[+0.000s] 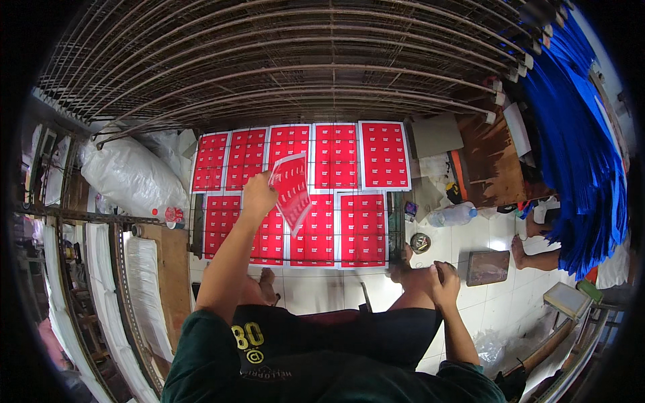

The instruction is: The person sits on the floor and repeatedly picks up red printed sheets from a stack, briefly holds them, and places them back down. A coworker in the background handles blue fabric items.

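Note:
My left hand (259, 195) pinches a red printed sheet (291, 191) with white edges by its left side. The sheet is tilted and hangs above the wire rack (282, 260), blurred a little by motion. On the rack lie similar red sheets in two rows, among them one at the far right (384, 156) and one at the near right (363, 230). The held sheet covers part of the sheets below it. Beside my right knee, my right hand (445, 287) is closed around something small and dark, too hidden to name.
Wire racks (322, 67) stack up at the far side. A white plastic bag (134, 171) bulges at left. Blue strips (571, 141) hang at right, above another person's leg (537, 258). A plastic bottle (453, 215) and a brown box (488, 267) are on the tiled floor.

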Action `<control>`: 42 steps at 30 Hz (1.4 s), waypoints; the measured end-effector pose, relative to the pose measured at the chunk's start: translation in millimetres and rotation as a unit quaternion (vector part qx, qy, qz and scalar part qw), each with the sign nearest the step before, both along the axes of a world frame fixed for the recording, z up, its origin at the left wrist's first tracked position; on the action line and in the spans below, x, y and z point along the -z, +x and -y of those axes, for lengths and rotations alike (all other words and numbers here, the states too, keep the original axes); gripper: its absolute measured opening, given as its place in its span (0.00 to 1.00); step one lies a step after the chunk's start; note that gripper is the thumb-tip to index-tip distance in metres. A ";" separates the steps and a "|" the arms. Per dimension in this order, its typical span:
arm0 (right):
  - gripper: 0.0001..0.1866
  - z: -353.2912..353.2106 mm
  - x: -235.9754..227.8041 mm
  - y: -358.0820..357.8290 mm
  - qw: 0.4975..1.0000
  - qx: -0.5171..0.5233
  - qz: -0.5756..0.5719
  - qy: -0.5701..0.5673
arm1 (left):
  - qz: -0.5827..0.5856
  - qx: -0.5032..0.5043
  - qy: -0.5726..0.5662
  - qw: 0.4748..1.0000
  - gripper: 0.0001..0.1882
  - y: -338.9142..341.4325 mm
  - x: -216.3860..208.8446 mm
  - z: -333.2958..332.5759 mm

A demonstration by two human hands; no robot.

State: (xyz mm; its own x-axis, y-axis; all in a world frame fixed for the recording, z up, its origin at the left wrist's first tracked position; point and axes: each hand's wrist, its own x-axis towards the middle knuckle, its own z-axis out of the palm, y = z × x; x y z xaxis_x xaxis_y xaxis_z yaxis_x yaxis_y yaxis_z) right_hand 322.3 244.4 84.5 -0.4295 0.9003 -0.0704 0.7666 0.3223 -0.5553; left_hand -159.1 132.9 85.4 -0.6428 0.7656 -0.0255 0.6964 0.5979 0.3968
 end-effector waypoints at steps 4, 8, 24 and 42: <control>0.18 -1.2 -2.8 -5.3 1.000 -0.015 0.011 0.018 | 0.225 -0.085 0.122 0.963 0.17 -3.3 14.9 15.4; 0.17 2.4 -5.6 -2.7 1.000 -0.021 0.011 0.017 | 0.504 -0.268 0.353 0.741 0.22 10.7 70.0 10.0; 0.19 -1.9 -9.6 -0.3 0.999 -0.023 0.027 -0.004 | 0.550 -0.416 0.494 0.529 0.19 76.8 293.7 -115.7; 0.20 -8.2 -8.3 -7.4 0.998 -0.021 0.045 -0.026 | 0.596 -0.441 0.432 0.514 0.18 74.4 333.2 -128.6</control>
State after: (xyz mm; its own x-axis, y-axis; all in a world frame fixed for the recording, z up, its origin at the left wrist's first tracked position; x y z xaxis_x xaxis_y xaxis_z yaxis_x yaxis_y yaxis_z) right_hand 314.9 252.7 92.8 -0.4566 0.8757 -0.1573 0.8005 0.3272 -0.5022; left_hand -84.7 261.5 -247.7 -0.6720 0.2459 -0.6986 -0.7389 -0.2860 0.6101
